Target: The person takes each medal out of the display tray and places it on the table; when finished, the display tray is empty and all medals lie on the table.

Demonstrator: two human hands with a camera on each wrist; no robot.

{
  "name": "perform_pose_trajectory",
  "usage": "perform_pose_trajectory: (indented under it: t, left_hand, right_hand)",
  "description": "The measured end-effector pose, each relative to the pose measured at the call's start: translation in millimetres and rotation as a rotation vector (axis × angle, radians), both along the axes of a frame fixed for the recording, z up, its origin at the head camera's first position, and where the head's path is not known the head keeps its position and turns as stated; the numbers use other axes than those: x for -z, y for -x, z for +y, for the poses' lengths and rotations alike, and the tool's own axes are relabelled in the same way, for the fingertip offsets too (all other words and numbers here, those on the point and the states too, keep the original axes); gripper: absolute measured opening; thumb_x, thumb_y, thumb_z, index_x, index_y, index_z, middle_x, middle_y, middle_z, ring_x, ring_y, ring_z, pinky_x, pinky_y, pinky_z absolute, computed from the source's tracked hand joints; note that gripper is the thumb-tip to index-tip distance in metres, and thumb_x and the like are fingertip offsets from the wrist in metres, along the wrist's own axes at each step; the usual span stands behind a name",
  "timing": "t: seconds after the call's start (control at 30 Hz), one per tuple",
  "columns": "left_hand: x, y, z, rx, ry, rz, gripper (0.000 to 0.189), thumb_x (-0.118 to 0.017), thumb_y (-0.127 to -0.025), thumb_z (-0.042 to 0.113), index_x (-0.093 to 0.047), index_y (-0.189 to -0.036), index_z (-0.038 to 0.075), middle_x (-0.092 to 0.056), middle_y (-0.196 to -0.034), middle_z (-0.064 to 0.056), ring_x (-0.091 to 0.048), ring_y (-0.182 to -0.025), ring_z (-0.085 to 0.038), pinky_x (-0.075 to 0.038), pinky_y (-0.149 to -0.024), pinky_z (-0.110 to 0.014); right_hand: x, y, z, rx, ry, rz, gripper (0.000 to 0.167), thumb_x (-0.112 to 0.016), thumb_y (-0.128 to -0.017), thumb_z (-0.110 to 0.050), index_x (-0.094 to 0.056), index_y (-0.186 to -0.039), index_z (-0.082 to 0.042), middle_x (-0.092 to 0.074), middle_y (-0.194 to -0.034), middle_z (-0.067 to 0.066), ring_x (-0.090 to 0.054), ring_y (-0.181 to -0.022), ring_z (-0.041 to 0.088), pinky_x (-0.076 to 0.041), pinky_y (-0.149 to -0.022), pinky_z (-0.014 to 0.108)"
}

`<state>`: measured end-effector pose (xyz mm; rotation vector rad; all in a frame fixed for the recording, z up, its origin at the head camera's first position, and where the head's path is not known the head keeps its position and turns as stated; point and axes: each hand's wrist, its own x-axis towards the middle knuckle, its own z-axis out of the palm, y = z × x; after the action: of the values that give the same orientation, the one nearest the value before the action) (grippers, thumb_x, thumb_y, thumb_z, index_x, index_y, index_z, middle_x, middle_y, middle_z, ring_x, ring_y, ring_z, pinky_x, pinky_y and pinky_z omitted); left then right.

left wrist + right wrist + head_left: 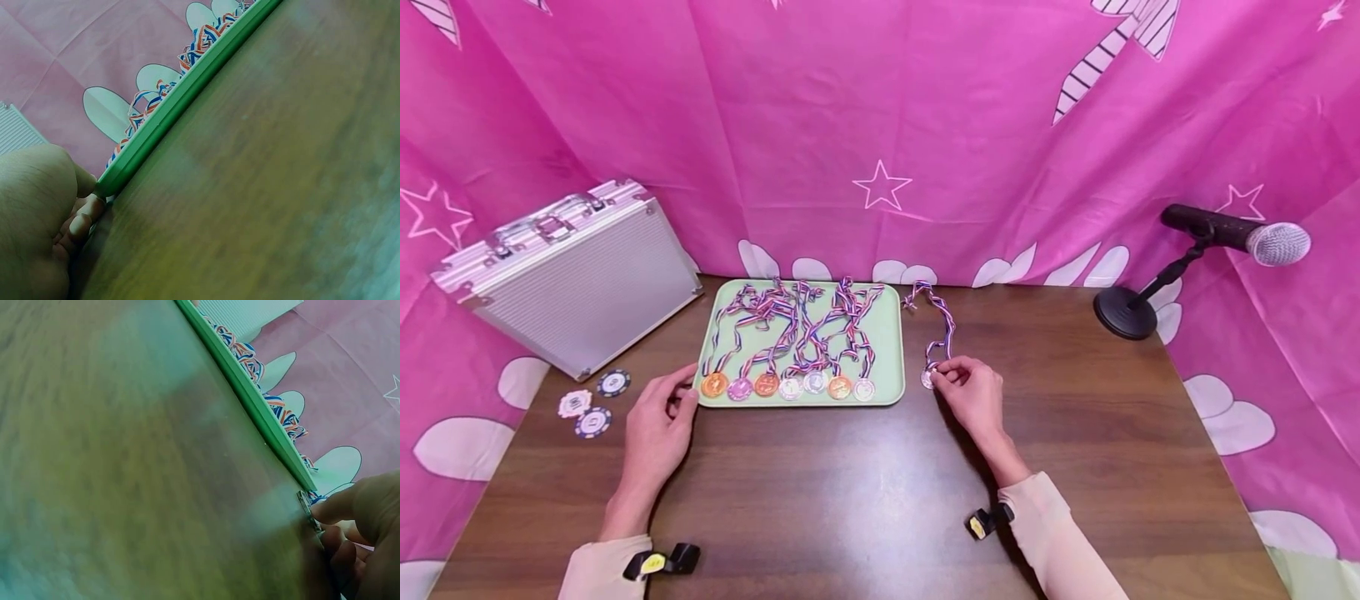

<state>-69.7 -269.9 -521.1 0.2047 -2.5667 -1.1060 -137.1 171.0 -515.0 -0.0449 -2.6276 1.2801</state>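
A pale green tray [891, 333] lies on the table, its front edge lined with several medals in gold, bronze and silver tones. Their striped red, white and blue ribbons [786, 321] run in tangles toward the back rim. My left hand [660, 421] grips the tray's front left corner, which the left wrist view shows between its fingers. Just right of the tray, my right hand [973, 392] pinches a silver medal [927, 379]. That medal appears edge-on and tilted in the right wrist view. Its ribbon [946, 321] trails back along the table.
A silver metal case [583, 283] stands at the back left. Poker chips [592, 422] lie in front of it. At the back right is a microphone [1277, 243] on a stand with a round black base [1125, 312]. A pink curtain [820, 108] hangs behind the wooden table [850, 508].
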Motion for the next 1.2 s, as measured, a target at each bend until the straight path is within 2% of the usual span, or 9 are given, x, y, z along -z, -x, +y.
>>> perform_pose_trajectory:
  t: [0.47, 0.63, 0.77, 1.0, 1.07, 1.2]
  left_hand:
    - [2.1, 0.9, 0.4, -0.002, -0.003, 0.0, 0.037, -0.065, -0.109, 0.005, -0.071, -0.146, 0.003, -0.068, -0.121, -0.016, -0.049, -0.09, -0.003, -0.037, -0.076, -0.015]
    - [1.3, 0.7, 0.6, -0.003, 0.001, -0.003, 0.037, -0.066, -0.109, 0.005, -0.071, -0.145, 0.003, -0.068, -0.12, -0.016, -0.049, -0.089, -0.003, -0.037, -0.076, -0.015]
    - [0.3, 0.5, 0.1, -0.009, 0.003, -0.007, 0.038, -0.065, -0.109, 0.005, -0.071, -0.146, 0.003, -0.068, -0.121, -0.017, -0.049, -0.089, -0.003, -0.038, -0.076, -0.015]
    - [0.1, 0.3, -0.4, 0.001, 0.007, -0.009, 0.038, -0.065, -0.109, 0.006, -0.071, -0.146, 0.003, -0.068, -0.122, -0.017, -0.05, -0.089, -0.003, -0.038, -0.076, -0.015]
    - [0.2, 0.3, -0.4, 0.004, 0.004, -0.009, 0.038, -0.065, -0.109, 0.006, -0.07, -0.146, 0.003, -0.068, -0.122, -0.017, -0.05, -0.089, -0.003, -0.038, -0.076, -0.015]
    - [0.7, 0.0, -0.2, 0.001, -0.001, -0.005, 0.038, -0.065, -0.109, 0.006, -0.071, -0.146, 0.003, -0.068, -0.122, -0.017, -0.05, -0.09, -0.003, -0.038, -0.076, -0.015]
  right_hand:
    - [1.1, -6.6, 1.3, 0.062, 0.134, 0.031, 0.005, -0.088, -0.088, -0.006, -0.084, -0.089, -0.005, -0.074, -0.074, 0.004, -0.059, -0.062, 0.004, -0.045, -0.06, 0.013]
    - [-3.9, -11.6, -6.7, 0.017, 0.131, 0.078, 0.005, -0.088, -0.088, -0.005, -0.084, -0.091, -0.004, -0.075, -0.074, 0.004, -0.06, -0.061, 0.003, -0.046, -0.059, 0.012]
    - [-12.3, -15.5, -19.7, -0.07, 0.087, 0.11, 0.006, -0.088, -0.088, -0.004, -0.084, -0.093, -0.004, -0.076, -0.074, 0.003, -0.061, -0.061, 0.004, -0.048, -0.06, 0.015]
    - [-19.1, -17.4, -49.7, -0.141, -0.122, 0.118, 0.009, -0.093, -0.087, -0.018, -0.088, -0.095, -0.016, -0.075, -0.078, -0.008, -0.064, -0.065, 0.006, -0.053, -0.065, 0.036]
    - [-16.6, -16.1, -57.3, -0.164, -0.141, 0.118, 0.012, -0.095, -0.086, -0.022, -0.089, -0.095, -0.017, -0.075, -0.078, -0.01, -0.064, -0.066, 0.007, -0.053, -0.065, 0.04]
    - [4.1, -6.3, -67.8, -0.184, -0.187, 0.108, 0.019, -0.097, -0.083, -0.038, -0.087, -0.091, -0.024, -0.071, -0.075, -0.015, -0.064, -0.067, 0.007, -0.05, -0.061, 0.04]
